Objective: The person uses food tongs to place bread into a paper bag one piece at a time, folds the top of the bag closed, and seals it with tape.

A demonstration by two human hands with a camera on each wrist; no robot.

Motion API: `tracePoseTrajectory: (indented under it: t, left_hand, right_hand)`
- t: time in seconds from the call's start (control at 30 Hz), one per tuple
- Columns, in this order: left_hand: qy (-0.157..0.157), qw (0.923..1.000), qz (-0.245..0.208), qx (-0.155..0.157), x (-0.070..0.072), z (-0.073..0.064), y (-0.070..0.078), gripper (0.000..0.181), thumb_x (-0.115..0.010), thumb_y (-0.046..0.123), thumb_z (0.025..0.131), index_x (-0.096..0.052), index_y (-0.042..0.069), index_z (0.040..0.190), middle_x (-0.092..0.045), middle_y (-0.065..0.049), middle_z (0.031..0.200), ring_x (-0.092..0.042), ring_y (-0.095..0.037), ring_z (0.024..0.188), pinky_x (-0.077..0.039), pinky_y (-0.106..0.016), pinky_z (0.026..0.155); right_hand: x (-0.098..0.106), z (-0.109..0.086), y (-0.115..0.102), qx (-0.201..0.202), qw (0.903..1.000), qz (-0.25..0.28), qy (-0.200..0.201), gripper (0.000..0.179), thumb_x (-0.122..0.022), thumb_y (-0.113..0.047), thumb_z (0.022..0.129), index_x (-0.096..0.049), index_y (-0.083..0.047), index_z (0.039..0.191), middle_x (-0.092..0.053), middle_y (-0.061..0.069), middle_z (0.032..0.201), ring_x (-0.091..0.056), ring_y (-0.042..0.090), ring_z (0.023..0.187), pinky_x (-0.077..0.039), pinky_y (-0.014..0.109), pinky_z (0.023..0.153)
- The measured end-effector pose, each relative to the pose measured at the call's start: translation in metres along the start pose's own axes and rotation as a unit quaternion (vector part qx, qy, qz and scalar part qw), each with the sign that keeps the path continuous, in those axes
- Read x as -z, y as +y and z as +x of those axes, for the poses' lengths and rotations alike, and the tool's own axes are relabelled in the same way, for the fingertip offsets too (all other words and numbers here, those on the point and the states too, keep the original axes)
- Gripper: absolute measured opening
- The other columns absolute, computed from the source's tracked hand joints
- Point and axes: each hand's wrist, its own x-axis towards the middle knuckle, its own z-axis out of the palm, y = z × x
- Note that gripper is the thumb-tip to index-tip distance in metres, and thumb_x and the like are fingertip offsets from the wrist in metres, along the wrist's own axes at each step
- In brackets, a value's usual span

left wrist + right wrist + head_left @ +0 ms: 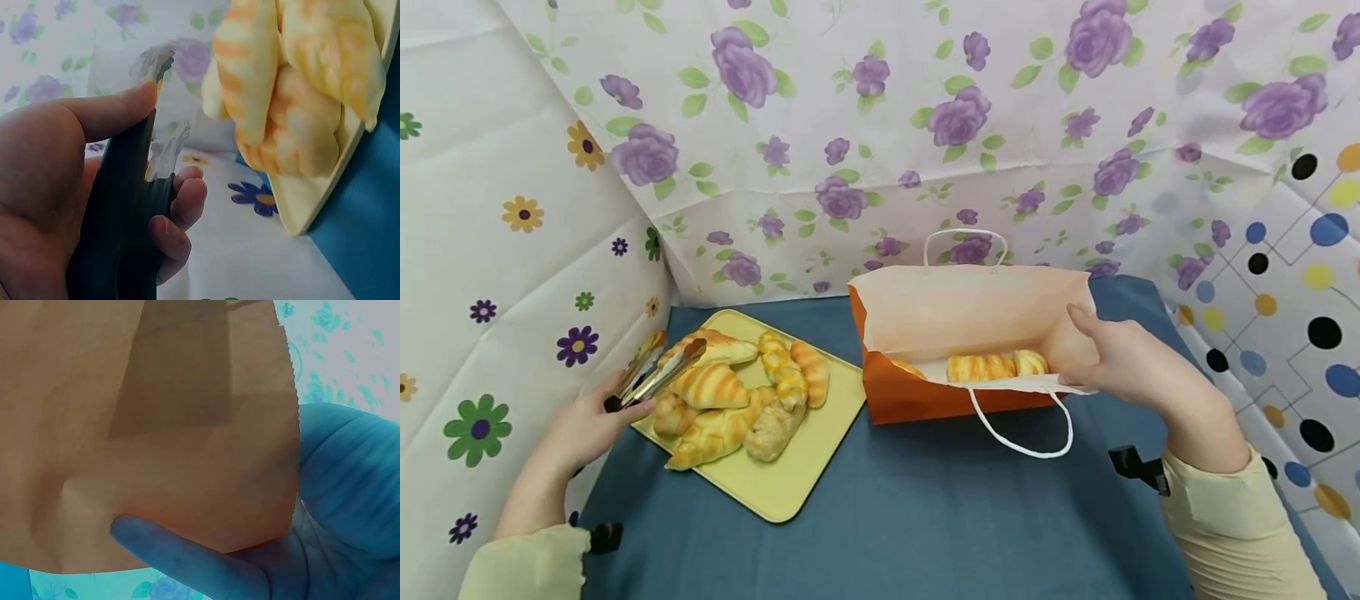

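Observation:
My left hand point(583, 425) grips metal tongs with black handles point(128, 206), thumb on one arm and fingers curled round the other. The tongs' tips point(688, 354) stand apart over the left side of a pile of bread rolls point(709, 387) on a yellow tray point(782, 492). Nothing shows between the tips. My right hand point(1131, 362) holds the right edge of an orange paper bag point(917, 400), lying on its side with its mouth facing me. In the right wrist view one finger point(175, 547) lies along the bag's paper. Several bread pieces point(981, 367) lie inside the bag.
A white cord handle point(1022, 452) hangs over the bag's front edge; another handle point(964, 232) stands up behind. Tray and bag rest on a blue cloth point(880, 533). Flower-print sheeting point(842, 150) rises at the back and left, and dotted sheeting point(1292, 308) at the right.

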Motion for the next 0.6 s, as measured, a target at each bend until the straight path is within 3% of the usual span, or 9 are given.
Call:
tracePoseTrajectory:
  t: [0.03,0.1,0.17,0.27,0.37,0.43,0.6]
  left_hand:
    - [-0.004,1.0,0.003,0.0,0.001,0.003,-0.001,0.105,-0.053,0.063,0.107,-0.001,-0.005,0.167,-0.01,-0.048,0.162,-0.016,-0.073,0.143,-0.024,-0.083,0.108]
    - [-0.01,0.9999,0.011,-0.004,0.004,0.009,-0.004,0.104,-0.054,0.062,0.107,-0.004,-0.008,0.166,-0.021,-0.049,0.159,-0.037,-0.069,0.137,-0.034,-0.079,0.104]
    - [-0.013,0.9997,0.021,-0.007,0.007,0.014,-0.007,0.103,-0.056,0.06,0.107,-0.008,-0.01,0.165,-0.038,-0.049,0.151,-0.06,-0.058,0.119,-0.045,-0.073,0.097]
    - [-0.022,0.9991,0.035,-0.008,0.012,0.021,-0.009,0.102,-0.058,0.058,0.107,-0.012,-0.012,0.164,-0.055,-0.046,0.134,-0.072,-0.036,0.09,-0.053,-0.059,0.084]
    - [-0.033,0.9987,0.039,-0.005,0.015,0.026,-0.007,0.103,-0.06,0.058,0.106,-0.012,-0.012,0.164,-0.051,-0.048,0.138,-0.072,-0.035,0.092,-0.054,-0.059,0.084]
    - [-0.038,0.9984,0.042,-0.003,0.016,0.031,-0.005,0.105,-0.06,0.06,0.105,-0.012,-0.012,0.164,-0.042,-0.05,0.147,-0.069,-0.046,0.103,-0.052,-0.065,0.09]
    - [-0.046,0.9975,0.053,-0.003,0.017,0.042,0.002,0.106,-0.06,0.061,0.105,-0.013,-0.014,0.163,-0.023,-0.05,0.157,-0.034,-0.069,0.137,-0.033,-0.079,0.107]
  right_hand:
    - [0.0,0.0,0.0,0.0,1.0,-0.001,0.0,0.108,-0.084,-0.037,0.095,-0.017,0.007,0.168,-0.073,0.001,0.091,-0.068,0.044,0.113,-0.051,0.066,0.096]
    - [0.0,0.0,0.0,0.0,1.0,-0.003,0.001,0.108,-0.084,-0.037,0.095,-0.017,0.007,0.167,-0.072,0.001,0.089,-0.068,0.044,0.112,-0.051,0.065,0.095]
    - [0.0,0.001,0.0,-0.002,1.0,-0.006,-0.002,0.108,-0.083,-0.037,0.095,-0.017,0.007,0.168,-0.07,-0.002,0.082,-0.069,0.042,0.109,-0.052,0.064,0.094]
    - [0.0,0.001,-0.001,-0.003,1.0,-0.002,-0.007,0.107,-0.082,-0.037,0.096,-0.016,0.007,0.168,-0.067,-0.003,0.077,-0.07,0.039,0.106,-0.052,0.064,0.094]
    - [0.0,0.001,-0.001,-0.006,0.9999,0.001,-0.008,0.107,-0.082,-0.037,0.096,-0.016,0.006,0.168,-0.068,-0.003,0.078,-0.069,0.039,0.108,-0.051,0.065,0.095]
    - [0.0,0.0,-0.001,-0.005,1.0,0.001,-0.007,0.107,-0.082,-0.037,0.096,-0.016,0.006,0.168,-0.068,-0.004,0.079,-0.069,0.04,0.11,-0.051,0.065,0.095]
    - [0.0,0.0,-0.001,-0.008,0.9999,-0.001,-0.009,0.108,-0.081,-0.038,0.096,-0.014,0.005,0.168,-0.067,-0.004,0.075,-0.07,0.036,0.104,-0.052,0.063,0.092]
